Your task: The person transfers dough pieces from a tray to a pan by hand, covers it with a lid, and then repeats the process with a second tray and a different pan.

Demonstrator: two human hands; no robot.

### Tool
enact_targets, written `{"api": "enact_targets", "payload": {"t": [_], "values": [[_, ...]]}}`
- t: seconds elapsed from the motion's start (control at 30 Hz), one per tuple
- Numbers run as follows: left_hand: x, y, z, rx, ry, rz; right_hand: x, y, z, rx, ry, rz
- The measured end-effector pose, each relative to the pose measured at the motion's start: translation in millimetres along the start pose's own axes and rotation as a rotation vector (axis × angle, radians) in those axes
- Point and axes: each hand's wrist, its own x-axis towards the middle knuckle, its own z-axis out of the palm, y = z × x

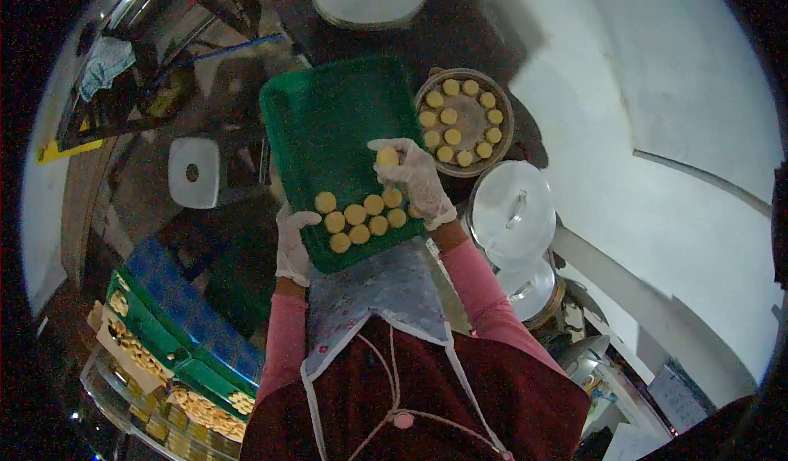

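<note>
Now pinching one round yellow dough ball [387, 156] in right hand [414, 178], gripping green plastic tray [345, 108] by its rim with left hand [294, 243] — next, probably, gentle placing, no squashing.

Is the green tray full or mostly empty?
Mostly empty: the green tray holds one cluster of yellow rounds at its near end; the rest is bare.

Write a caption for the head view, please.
Gloved right hand holds a yellow ball over the tray gripped by the left hand.

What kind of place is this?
Probably a small bakery or sweets kitchen: gloved right hand holds a yellow dough round over a green tray, a round metal pan holds more, and filled trays stand stacked at left.
</note>
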Motion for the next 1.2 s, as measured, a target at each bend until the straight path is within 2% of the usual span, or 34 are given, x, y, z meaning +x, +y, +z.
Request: {"api": "enact_targets", "payload": {"t": [0.07, 0.2, 0.27, 0.33, 0.4, 0.43, 0.5, 0.57, 0.63, 0.7, 0.77, 0.8, 0.87, 0.93, 1.03, 1.1, 1.13, 1.2], "values": [[-2.8, -18.1, 2.3, -0.217, -0.010, -0.216, 1.0, -2.2, -4.7, 0.087, 0.016, -0.039], [2.0, 5.3, 3.4, -0.403, -0.039, -0.317, 2.3, -16.0, -17.3, 0.199, -0.018, -0.015], [4.9, 17.6, 3.1, -0.382, -0.034, -0.309, 6.3, -9.6, -26.0, 0.124, 0.049, -0.041], [13.3, 33.8, 7.9, -0.488, 0.054, -0.440, 9.0, -6.3, -31.0, 0.070, 0.098, -0.073], [14.1, 29.8, 8.2, -0.489, 0.064, -0.442, 10.4, -4.7, -34.6, 0.037, 0.131, -0.110], [11.7, 20.7, 5.5, -0.438, 0.032, -0.378, 11.3, -3.6, -36.8, 0.066, 0.127, -0.100], [12.6, 23.4, 5.6, -0.478, 0.040, -0.413, 12.3, -2.6, -40.2, 0.126, 0.117, -0.080], [16.8, 39.9, 9.8, -0.661, 0.125, -0.611, 11.1, -4.4, -41.0, 0.036, 0.174, -0.067], [12.5, 26.0, 5.5, -0.408, 0.050, -0.389, 13.1, -5.7, -45.7, 0.016, 0.275, -0.070], [11.5, 19.5, 4.1, -0.284, 0.020, -0.308, 18.7, -6.6, -58.7, 0.064, 0.420, -0.087], [17.3, 32.7, 3.5, -0.260, 0.037, -0.330, 16.8, -1.1, -89.1, -0.396, 0.561, -0.447], [17.6, 33.3, 3.4, -0.235, 0.047, -0.322, 26.6, 21.8, -131.0, -0.708, 0.589, -0.526], [10.9, 15.9, 2.1, -0.136, 0.067, -0.226, 46.0, 33.6, -157.2, -0.779, 0.656, -0.513], [18.3, 34.8, 4.1, -0.256, 0.066, -0.321, 61.8, 34.3, -165.7, -0.290, 0.727, -0.331], [14.5, 26.1, 2.4, -0.175, 0.045, -0.270, 91.7, 59.2, -204.5, -0.931, 0.739, -0.309], [17.9, 34.9, 3.5, -0.327, 0.081, -0.362, 106.3, 69.4, -203.9, -0.753, 0.764, -0.278], [22.9, 48.6, 7.6, -0.552, 0.130, -0.502, 112.3, 73.5, -203.6, -0.665, 0.775, -0.262], [23.4, 51.3, 6.9, -0.564, 0.140, -0.519, 123.2, 76.6, -203.5, -0.660, 0.787, -0.235]]}}
